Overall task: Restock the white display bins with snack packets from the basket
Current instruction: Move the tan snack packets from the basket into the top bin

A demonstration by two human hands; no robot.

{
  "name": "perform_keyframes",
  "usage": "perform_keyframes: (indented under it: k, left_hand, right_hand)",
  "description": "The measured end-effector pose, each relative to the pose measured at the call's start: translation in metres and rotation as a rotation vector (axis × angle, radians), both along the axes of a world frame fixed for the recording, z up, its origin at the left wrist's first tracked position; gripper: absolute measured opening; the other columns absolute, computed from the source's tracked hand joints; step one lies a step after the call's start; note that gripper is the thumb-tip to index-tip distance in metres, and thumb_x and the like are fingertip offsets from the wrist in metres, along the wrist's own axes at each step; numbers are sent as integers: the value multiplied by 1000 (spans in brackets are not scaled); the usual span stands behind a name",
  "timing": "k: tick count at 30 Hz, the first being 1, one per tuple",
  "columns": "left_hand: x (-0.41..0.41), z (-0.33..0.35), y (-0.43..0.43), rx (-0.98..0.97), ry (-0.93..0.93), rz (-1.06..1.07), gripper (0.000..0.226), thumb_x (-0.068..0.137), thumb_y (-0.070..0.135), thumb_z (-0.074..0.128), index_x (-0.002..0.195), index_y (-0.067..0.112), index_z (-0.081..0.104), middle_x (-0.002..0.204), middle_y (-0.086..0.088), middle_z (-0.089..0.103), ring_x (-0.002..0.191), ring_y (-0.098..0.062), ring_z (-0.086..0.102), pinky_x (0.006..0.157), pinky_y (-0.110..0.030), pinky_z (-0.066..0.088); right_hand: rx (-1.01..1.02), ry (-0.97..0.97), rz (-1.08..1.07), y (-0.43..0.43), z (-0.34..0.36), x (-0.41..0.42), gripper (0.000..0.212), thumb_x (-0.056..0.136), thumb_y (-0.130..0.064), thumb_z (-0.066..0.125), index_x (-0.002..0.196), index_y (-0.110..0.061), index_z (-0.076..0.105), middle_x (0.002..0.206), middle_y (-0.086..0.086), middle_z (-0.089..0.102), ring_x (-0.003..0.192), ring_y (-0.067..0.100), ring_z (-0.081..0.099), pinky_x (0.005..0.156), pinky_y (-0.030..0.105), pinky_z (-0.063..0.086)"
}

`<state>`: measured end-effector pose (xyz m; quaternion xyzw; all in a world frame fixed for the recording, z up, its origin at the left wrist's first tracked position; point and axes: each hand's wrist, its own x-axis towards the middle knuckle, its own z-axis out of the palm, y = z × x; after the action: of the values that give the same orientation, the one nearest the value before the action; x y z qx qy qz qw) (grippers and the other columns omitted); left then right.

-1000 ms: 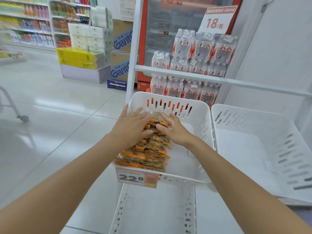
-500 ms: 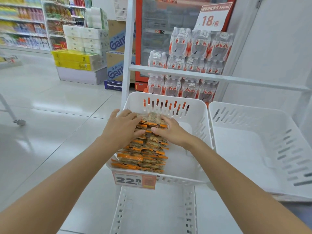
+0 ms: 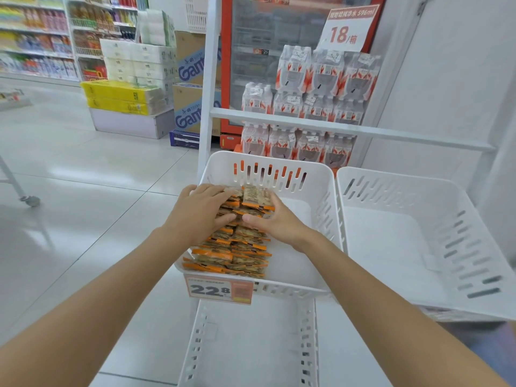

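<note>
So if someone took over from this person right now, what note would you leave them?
Left hand and right hand: both grip the far end of the row of packets.
Packets: one row along the left side of the left bin; its right half is bare.
Done: that row is in.
Left: fill the rest of this bin, then the right bin and lower bin, which show no packets. The basket is not in view.

On my feed both arms come in uncovered: left forearm [image 3: 97, 297] and right forearm [image 3: 391, 303] bare from the near edge to the wrists, left hand [image 3: 199, 210] and right hand [image 3: 279, 222] ungloved. A blurred blue-grey cloth [image 3: 491, 347] shows near right; garment unclear
</note>
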<state>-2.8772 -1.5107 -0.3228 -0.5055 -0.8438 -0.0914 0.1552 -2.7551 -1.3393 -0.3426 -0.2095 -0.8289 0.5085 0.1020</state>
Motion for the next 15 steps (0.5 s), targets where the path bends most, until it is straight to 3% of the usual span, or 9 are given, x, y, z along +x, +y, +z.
perform_keyframes:
  k: [3,6,9,11,13,15]
  left_hand:
    - [3,-3,-5,16,-35,-10,59,97,53,46,149,27,38,153,5,41,143,-17,32,118,-39,20]
    - [9,-4,-10,19,-60,-14,58,98,52,46,149,27,37,155,6,37,145,-16,27,120,-41,14]
    - [23,0,-19,54,-68,-6,54,98,50,47,147,30,41,153,8,40,143,-15,30,118,-39,13]
    - [44,6,-26,99,-90,-24,51,96,50,50,143,30,46,149,9,45,139,-15,35,114,-36,19]
    - [71,12,-34,131,-147,-50,49,94,47,56,139,28,51,143,7,51,135,-18,41,108,-36,26]
    - [100,13,-46,154,-234,-68,48,91,46,60,134,25,57,136,4,58,129,-21,48,105,-39,34]
  right_hand:
    - [-65,2,17,-4,2,-3,116,75,-53,79,157,-31,1,162,-7,20,144,20,30,115,39,34]
    - [-45,30,-16,-6,0,0,117,74,-53,80,157,-30,2,163,-8,15,146,19,26,116,40,32]
    - [98,44,-32,-16,8,19,103,81,-48,76,158,-25,12,163,-8,12,148,15,20,110,26,23]
    - [187,98,-77,-28,16,40,87,83,-42,75,154,-20,29,158,-2,28,142,15,30,108,24,26]
    - [285,167,-180,-49,24,68,64,85,-34,74,142,-18,47,139,1,47,122,14,48,103,26,39]
    - [377,209,-255,-73,28,102,43,87,-25,71,127,-18,58,116,-1,54,92,12,54,84,23,44]
